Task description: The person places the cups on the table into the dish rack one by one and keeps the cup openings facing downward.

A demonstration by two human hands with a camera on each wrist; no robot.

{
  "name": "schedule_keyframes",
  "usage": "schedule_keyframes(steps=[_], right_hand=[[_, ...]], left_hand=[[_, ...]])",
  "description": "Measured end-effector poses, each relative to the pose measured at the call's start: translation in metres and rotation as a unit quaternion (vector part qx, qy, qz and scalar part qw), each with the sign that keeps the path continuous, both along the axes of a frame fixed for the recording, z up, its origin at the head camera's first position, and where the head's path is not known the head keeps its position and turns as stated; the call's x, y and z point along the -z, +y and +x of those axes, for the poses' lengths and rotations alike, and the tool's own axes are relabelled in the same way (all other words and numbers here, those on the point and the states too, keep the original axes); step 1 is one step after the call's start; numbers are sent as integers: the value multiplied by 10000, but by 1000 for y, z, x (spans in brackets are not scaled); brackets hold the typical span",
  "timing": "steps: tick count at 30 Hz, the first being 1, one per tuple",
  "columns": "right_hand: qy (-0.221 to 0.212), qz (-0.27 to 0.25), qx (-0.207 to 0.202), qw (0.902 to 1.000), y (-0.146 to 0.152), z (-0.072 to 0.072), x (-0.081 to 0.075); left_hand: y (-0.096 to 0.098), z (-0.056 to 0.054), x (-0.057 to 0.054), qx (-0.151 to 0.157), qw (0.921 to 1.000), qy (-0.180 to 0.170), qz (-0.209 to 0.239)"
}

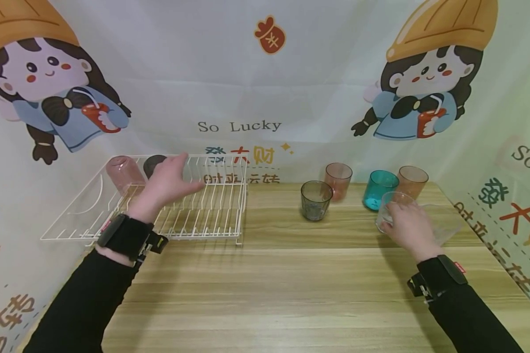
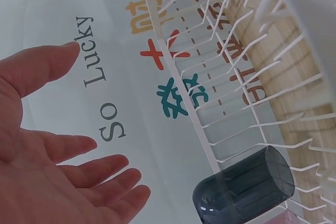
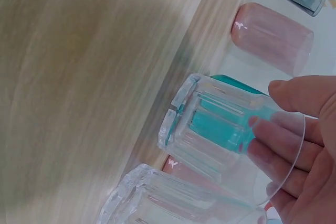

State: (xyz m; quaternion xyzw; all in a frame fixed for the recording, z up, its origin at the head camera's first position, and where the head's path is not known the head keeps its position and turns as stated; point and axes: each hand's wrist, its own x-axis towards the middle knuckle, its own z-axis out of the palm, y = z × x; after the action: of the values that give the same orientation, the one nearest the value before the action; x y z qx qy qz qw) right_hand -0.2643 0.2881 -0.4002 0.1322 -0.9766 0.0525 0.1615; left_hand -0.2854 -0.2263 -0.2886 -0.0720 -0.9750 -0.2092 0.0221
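My left hand point(image 1: 170, 181) is over the white wire dish rack point(image 1: 243, 211), thumb spread from the fingers, holding nothing. Close beside it, a dark grey cup point(image 2: 244, 187) leans upside down in the rack. A pink cup point(image 1: 124, 174) rests upside down to its left. On the right of the table, my right hand point(image 1: 408, 228) grips a clear drinking glass point(image 3: 210, 124) near its rim, thumb on one side and fingers on the other. A second clear glass point(image 3: 178, 203) is close beside it, mostly hidden by the hand in the head view.
A teal cup point(image 1: 380, 189) and an orange-pink cup point(image 1: 412, 181) stand behind the right hand. Farther left are a grey-green cup point(image 1: 316, 201) and another pink cup point(image 1: 339, 179). A printed cloth point(image 1: 238, 88) hangs behind the wooden table point(image 1: 269, 294).
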Motion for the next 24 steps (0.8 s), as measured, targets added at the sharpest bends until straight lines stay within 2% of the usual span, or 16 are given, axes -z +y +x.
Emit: schedule_keyframes(steps=[9, 17, 24], right_hand=[[62, -147, 25, 9999, 0, 1, 4], [396, -261, -41, 9989, 0, 1, 6], [668, -344, -180, 9970, 0, 1, 10]], left_hand=[[5, 3, 6, 137, 9999, 23, -60], [13, 7, 8, 329, 9994, -100, -105], [20, 11, 9, 509, 9987, -72, -49]])
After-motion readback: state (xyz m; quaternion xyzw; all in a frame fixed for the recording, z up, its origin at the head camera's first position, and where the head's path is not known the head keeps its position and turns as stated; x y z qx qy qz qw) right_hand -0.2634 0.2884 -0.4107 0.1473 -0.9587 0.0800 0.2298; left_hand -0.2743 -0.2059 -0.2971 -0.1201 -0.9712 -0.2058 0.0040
